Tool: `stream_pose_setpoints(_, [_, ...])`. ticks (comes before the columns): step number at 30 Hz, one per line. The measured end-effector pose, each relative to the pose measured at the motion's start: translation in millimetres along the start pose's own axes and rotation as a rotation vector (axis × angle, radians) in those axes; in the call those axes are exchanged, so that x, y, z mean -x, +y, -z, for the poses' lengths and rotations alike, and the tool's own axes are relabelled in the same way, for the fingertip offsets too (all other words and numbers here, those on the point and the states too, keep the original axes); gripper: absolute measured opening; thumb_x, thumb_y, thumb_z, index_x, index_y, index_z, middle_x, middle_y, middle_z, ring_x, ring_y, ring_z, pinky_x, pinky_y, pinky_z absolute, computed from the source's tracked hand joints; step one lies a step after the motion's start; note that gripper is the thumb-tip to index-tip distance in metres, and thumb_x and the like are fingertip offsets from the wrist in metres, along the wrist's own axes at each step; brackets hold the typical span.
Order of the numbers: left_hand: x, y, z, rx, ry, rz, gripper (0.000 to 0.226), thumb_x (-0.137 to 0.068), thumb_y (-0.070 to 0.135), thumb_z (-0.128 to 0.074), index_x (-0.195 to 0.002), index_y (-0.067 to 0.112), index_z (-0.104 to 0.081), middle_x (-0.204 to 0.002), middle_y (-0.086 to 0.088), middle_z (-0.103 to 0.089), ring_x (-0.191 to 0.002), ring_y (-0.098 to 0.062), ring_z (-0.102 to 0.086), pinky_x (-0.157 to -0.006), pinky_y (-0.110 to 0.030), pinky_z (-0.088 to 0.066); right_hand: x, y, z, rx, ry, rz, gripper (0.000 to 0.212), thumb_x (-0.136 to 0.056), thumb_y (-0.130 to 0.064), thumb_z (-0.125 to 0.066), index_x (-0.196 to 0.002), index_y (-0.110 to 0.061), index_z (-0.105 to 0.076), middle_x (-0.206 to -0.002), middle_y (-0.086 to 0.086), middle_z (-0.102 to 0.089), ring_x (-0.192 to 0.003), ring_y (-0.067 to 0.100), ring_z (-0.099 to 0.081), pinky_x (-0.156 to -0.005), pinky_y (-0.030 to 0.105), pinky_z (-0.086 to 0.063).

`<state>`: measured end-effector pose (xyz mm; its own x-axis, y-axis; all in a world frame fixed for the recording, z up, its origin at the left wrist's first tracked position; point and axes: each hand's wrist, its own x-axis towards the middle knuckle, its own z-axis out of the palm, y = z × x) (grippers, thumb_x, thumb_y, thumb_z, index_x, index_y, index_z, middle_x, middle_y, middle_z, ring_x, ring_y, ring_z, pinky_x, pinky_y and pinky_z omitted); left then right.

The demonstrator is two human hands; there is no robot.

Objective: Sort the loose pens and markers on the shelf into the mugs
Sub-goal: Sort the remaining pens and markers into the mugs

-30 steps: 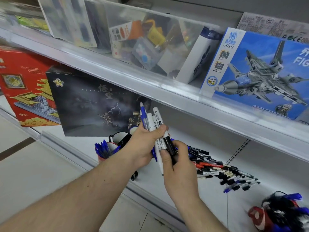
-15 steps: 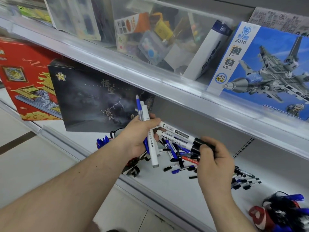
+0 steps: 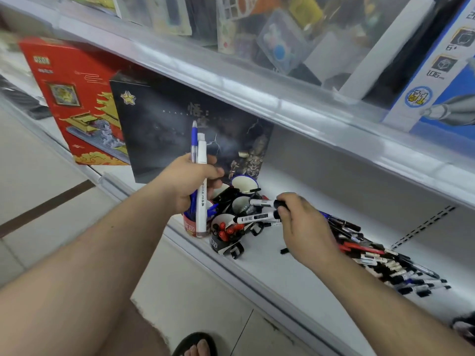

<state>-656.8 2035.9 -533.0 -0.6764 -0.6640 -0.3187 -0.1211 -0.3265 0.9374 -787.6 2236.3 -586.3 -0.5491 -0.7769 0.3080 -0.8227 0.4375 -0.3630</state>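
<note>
My left hand (image 3: 189, 179) grips a white marker (image 3: 201, 181) and a blue pen (image 3: 194, 142) upright above a red mug (image 3: 191, 227) that holds blue pens. My right hand (image 3: 300, 224) pinches two white markers with black caps (image 3: 257, 210), their tips pointing left over a white-lined mug (image 3: 240, 202). In front stands a dark mug (image 3: 223, 240) with red-capped markers in it. Another blue-rimmed mug (image 3: 244, 183) sits behind. A heap of loose pens and markers (image 3: 380, 258) lies on the white shelf (image 3: 282, 273) to the right of my right hand.
A black box (image 3: 169, 124) and a red box (image 3: 74, 98) stand at the back left of the shelf. The upper shelf's clear lip (image 3: 257, 91) overhangs close above. One small black cap (image 3: 284, 251) lies loose on the shelf. My sandalled foot (image 3: 198, 345) is on the tiled floor below.
My right hand has carried the two white markers down and left to the cluster of mugs. The camera has tilted down and nearer, and my left hand has kept its marker and pen.
</note>
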Motion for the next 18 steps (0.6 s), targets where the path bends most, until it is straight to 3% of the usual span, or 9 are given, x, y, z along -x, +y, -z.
stream_pose_setpoints(5, [-6.3,-2.0,8.2,0.046,0.025,0.013,0.033,-0.087,-0.002,-0.065,-0.118,0.009,-0.057,-0.081,-0.006,-0.067,-0.059,-0.014,-0.063,-0.056,-0.028,-0.050,-42.7,-1.0,-52.4,0.241,-0.132,0.268,0.011,-0.090,-0.010,-0.062,-0.101,-0.009,-0.061,-0.090,0.010,-0.066,-0.078,0.036,-0.061,-0.069,0.040,-0.048])
stream_pose_setpoints(8, [-11.7,-4.7,8.8,0.057,0.034,0.020,0.033,-0.086,0.000,-0.068,-0.117,0.010,-0.058,-0.082,-0.006,-0.068,-0.061,-0.014,-0.065,-0.054,-0.028,-0.051,-58.9,0.2,-79.6,0.316,-0.178,0.329,0.026,-0.073,-0.005,-0.074,-0.096,-0.013,-0.063,-0.082,0.006,-0.064,-0.071,0.032,-0.062,-0.064,0.036,-0.050])
stream_pose_setpoints(14, [-15.4,-4.2,0.4,0.089,-0.032,0.032,0.030,-0.087,0.002,-0.068,-0.114,0.013,-0.059,-0.074,0.000,-0.071,-0.063,-0.014,-0.066,-0.060,-0.028,-0.052,-58.9,2.9,-123.7,0.358,-0.345,0.312,0.024,-0.090,-0.011,-0.055,-0.114,-0.014,-0.053,-0.113,0.008,-0.060,-0.103,0.030,-0.056,-0.091,0.038,-0.041])
stream_pose_setpoints(18, [-15.7,-4.2,-3.9,0.085,-0.086,0.042,0.031,-0.088,0.003,-0.068,-0.115,0.013,-0.060,-0.088,-0.003,-0.073,-0.068,-0.014,-0.069,-0.064,-0.029,-0.053,-61.7,-8.0,-131.2,0.311,-0.370,0.240,0.023,-0.104,-0.027,-0.036,-0.121,-0.016,-0.047,-0.125,0.005,-0.056,-0.119,0.026,-0.046,-0.103,0.036,-0.027])
